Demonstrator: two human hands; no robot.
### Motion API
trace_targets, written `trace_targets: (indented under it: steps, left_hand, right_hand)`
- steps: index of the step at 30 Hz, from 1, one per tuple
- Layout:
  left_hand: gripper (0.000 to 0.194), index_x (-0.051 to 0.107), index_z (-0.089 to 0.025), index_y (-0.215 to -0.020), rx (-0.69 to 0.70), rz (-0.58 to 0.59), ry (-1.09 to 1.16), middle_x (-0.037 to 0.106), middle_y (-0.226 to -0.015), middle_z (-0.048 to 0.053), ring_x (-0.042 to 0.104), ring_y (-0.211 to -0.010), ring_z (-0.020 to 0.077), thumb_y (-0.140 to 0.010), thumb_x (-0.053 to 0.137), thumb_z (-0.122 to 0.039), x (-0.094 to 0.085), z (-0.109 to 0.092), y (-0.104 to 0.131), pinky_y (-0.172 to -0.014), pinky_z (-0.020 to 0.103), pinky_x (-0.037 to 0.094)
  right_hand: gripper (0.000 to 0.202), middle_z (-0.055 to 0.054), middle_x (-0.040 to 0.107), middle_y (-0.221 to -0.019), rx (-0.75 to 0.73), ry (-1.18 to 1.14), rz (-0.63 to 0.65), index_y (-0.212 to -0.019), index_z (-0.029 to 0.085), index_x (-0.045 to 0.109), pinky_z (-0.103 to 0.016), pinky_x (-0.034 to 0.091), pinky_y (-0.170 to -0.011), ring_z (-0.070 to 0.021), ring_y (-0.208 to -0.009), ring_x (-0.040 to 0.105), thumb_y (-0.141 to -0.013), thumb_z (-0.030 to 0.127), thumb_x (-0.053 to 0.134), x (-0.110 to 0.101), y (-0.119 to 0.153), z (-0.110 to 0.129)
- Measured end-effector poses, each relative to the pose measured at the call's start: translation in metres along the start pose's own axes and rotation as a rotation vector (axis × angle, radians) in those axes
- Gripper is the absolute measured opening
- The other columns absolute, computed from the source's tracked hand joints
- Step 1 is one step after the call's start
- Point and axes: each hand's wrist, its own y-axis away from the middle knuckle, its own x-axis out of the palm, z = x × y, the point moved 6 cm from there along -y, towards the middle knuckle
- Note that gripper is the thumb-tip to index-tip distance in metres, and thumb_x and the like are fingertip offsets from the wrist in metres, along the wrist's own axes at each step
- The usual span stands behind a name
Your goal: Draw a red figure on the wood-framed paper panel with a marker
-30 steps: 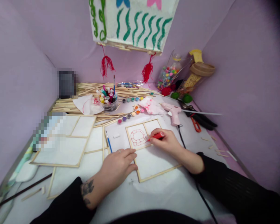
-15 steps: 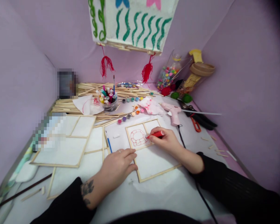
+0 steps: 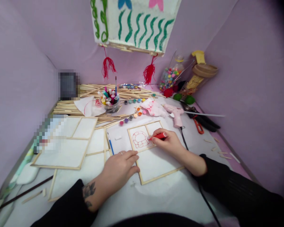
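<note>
In my right hand [image 3: 165, 142] is a red marker [image 3: 159, 136], gripped near its tip, which points at the right edge of a red line drawing [image 3: 140, 139]. That drawing, a rounded shape ringed with segments, fills the upper left pane of a white panel [image 3: 158, 165] framed and divided by thin wooden sticks. My left hand [image 3: 121, 164] lies flat with fingers stretched, its fingertips on the panel's left edge. Beside it is a blue paintbrush [image 3: 110, 143], partly behind the fingers, and a small white eraser-like block [image 3: 118, 138] lies farther back.
More framed panels [image 3: 61, 151] lie at left. Behind are wooden sticks [image 3: 85, 91], a tub of markers [image 3: 110, 105] and small paint pots [image 3: 126, 120]. At right lie a pink glue gun [image 3: 176, 113], its black cord and black-handled pliers [image 3: 205, 121]. A painted lantern [image 3: 142, 28] with red tassels hangs above.
Almost nothing differs. Both hands, the marker and the panel stay in the same place, and the red drawing looks the same.
</note>
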Motion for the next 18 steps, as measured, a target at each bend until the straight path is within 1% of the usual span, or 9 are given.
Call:
trace_targets:
  steps: [6, 11, 18]
  left_hand:
    - [0.029, 0.067, -0.019, -0.108, 0.003, -0.006, 0.004, 0.066, -0.119, 0.005, 0.065, -0.099, 0.024, -0.081, 0.07, -0.029, 0.0011, 0.0006, 0.0003, -0.084, 0.039, 0.056]
    - [0.029, 0.067, -0.018, -0.108, 0.009, -0.012, 0.008, 0.066, -0.119, 0.005, 0.065, -0.098, 0.0245, -0.082, 0.069, -0.029, 0.0006, 0.0005, -0.0001, -0.083, 0.04, 0.056]
    - [0.028, 0.067, -0.018, -0.108, 0.013, -0.02, 0.004, 0.066, -0.119, 0.005, 0.065, -0.098, 0.0238, -0.081, 0.069, -0.029, -0.0004, -0.0006, -0.0001, -0.084, 0.039, 0.056]
  right_hand:
    - [0.005, -0.001, 0.066, -0.066, 0.005, 0.013, 0.022, -0.072, 0.019, 0.065, -0.026, 0.044, -0.06, -0.0153, -0.061, 0.059, -0.07, 0.021, 0.061, 0.0011, -0.0007, 0.0023]
    - [0.005, -0.001, 0.066, -0.067, 0.011, -0.014, 0.035, -0.072, 0.019, 0.065, -0.026, 0.044, -0.06, -0.0156, -0.062, 0.058, -0.07, 0.023, 0.061, 0.0008, -0.0002, 0.0027]
    - [0.004, -0.001, 0.063, -0.064, 0.013, -0.014, 0.05, -0.07, 0.019, 0.063, -0.026, 0.043, -0.06, -0.0152, -0.06, 0.056, -0.069, 0.021, 0.06, 0.0002, 0.0002, 0.0021]
